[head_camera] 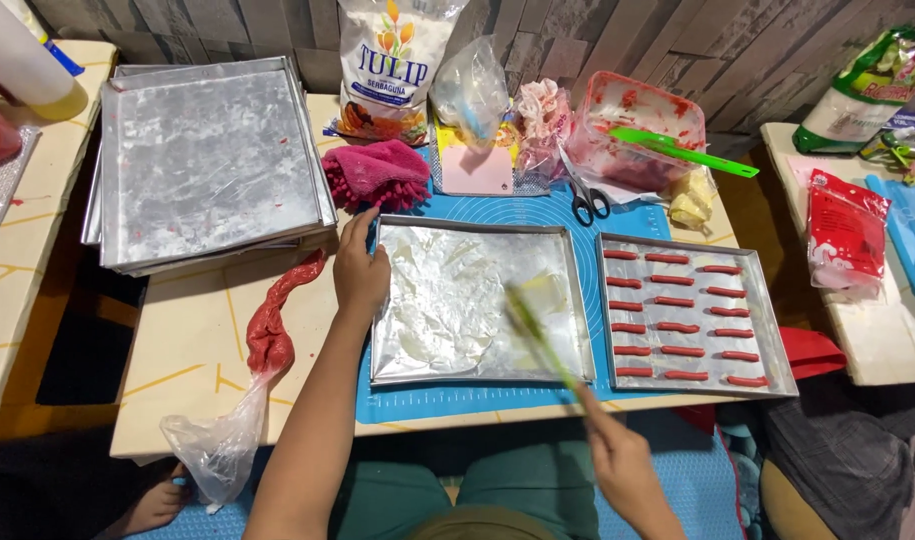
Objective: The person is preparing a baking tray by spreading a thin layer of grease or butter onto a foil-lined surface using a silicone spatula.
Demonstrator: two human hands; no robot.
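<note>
1. The low table (192, 345) carries the whole job: a blue silicone mat (497, 400) lies across it, and on the mat sits the empty metal baking tray (477, 300) you are greasing, its floor already streaked with pale fat. Keep the tray square on the mat so it does not slide under the strokes.

2. To the left rests a stack of greased trays (212, 160), well apart from your work; to the right, just beside your tray, a second tray (692, 315) holds rows of red piped dough sticks (677, 328). Keep your strokes inside your own rim so no bristle flicks onto those rows.

3. Your left hand (360, 268) rests on the tray's upper left corner, fingers curled over the rim and pressing down. Hold it there; judging by the blur of the brush, the tray needs that anchor.

4. Your right hand (622, 465) is closed around the handle of a green pastry brush (537, 335), which slants up across the tray's right half. The head is blurred, so how much fat it carries cannot be told. Work in long overlapping passes, and push into the corners and up the walls, where bare metal looks most likely.

5. The red dough in its plastic piping bag (267, 340) lies on the table left of your forearm. Mind your elbow near it.
</note>
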